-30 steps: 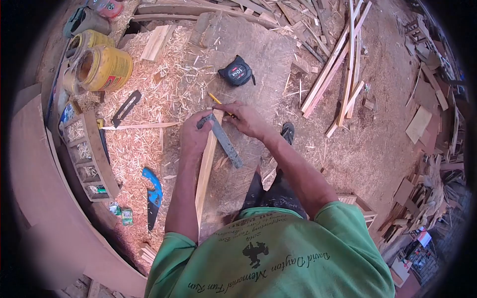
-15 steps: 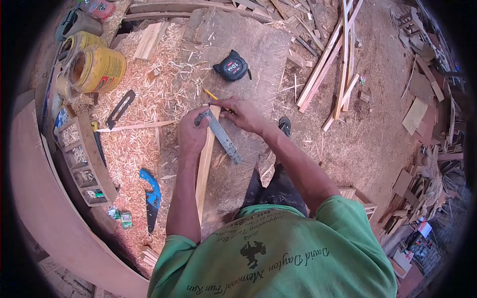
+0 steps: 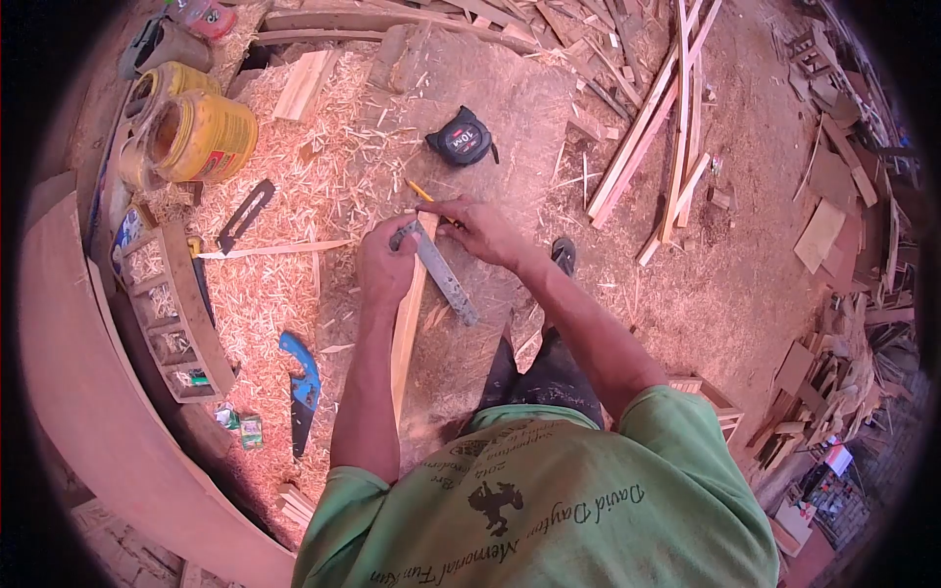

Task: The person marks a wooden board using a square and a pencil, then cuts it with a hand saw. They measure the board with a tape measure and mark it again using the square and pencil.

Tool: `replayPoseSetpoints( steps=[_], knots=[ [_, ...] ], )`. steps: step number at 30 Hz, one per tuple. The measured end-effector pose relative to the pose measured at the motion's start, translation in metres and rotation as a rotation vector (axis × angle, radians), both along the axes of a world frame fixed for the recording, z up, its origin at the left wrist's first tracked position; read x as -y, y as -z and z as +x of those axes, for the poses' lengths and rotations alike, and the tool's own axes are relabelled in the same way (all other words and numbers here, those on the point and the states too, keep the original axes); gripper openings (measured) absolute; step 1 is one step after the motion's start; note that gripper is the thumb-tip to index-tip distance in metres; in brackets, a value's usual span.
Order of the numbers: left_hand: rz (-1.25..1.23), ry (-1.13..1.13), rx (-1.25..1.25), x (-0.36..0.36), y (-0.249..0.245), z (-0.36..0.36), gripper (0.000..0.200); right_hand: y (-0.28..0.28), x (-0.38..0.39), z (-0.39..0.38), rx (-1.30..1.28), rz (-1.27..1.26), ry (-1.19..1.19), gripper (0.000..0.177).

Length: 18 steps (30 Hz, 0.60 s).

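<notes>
My left hand [image 3: 385, 260] is closed round the upper end of a flat grey metal bar [image 3: 449, 284], pressing it at the end of a wooden strip [image 3: 409, 328]. The bar slants down to the right, its lower end beyond the strip's side. The strip runs from my fingers back toward my body. Close on the right, my right hand [image 3: 482, 233] has its fingers curled around a yellow pencil [image 3: 420, 190], its index finger reaching over the strip's end. Part of the pencil is hidden by the fingers. A black tape measure [image 3: 462, 137] lies just beyond both hands.
Shavings cover the worktop's left side, where a blue-handled saw [image 3: 302, 382], a dark slotted blade [image 3: 245, 216] and a compartmented wooden box [image 3: 176, 314] lie. Yellow jars [image 3: 221, 137] stand at far left. Long wooden strips [image 3: 642, 142] and offcuts [image 3: 823, 230] lie on the right-hand floor.
The view has shifted slightly. Both hands keep nearly the same place at the strip's end, with the metal bar and pencil still held.
</notes>
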<state>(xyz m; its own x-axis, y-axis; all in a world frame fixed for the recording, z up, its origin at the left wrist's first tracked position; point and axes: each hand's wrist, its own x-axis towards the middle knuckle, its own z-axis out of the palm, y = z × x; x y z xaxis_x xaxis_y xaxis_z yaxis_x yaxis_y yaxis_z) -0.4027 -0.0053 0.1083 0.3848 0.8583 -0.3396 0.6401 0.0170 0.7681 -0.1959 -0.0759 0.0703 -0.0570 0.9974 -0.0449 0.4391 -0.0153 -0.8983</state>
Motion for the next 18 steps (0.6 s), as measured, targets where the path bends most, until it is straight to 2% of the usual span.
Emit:
replayPoseSetpoints(
  steps=[3, 6, 9, 12, 18],
  knots=[
    [0.053, 0.004, 0.025, 0.001, 0.003, 0.000, 0.034, -0.014, 0.008, -0.006, 0.058, 0.027, 0.052, 0.051],
    [0.089, 0.013, -0.006, 0.001, 0.007, -0.002, 0.033, -0.027, 0.027, -0.019, 0.103, 0.211, 0.232, 0.048],
    [0.076, 0.032, -0.030, 0.001, -0.007, 0.001, 0.034, -0.052, 0.059, -0.041, 0.050, 0.075, 0.373, 0.043],
    [0.059, 0.039, -0.015, -0.001, -0.006, 0.000, 0.034, -0.072, 0.078, -0.061, 0.007, 0.005, 0.416, 0.040],
    [0.076, 0.053, -0.032, 0.000, -0.012, 0.001, 0.036, -0.067, 0.077, -0.069, -0.010, -0.034, 0.406, 0.041]
  ],
)
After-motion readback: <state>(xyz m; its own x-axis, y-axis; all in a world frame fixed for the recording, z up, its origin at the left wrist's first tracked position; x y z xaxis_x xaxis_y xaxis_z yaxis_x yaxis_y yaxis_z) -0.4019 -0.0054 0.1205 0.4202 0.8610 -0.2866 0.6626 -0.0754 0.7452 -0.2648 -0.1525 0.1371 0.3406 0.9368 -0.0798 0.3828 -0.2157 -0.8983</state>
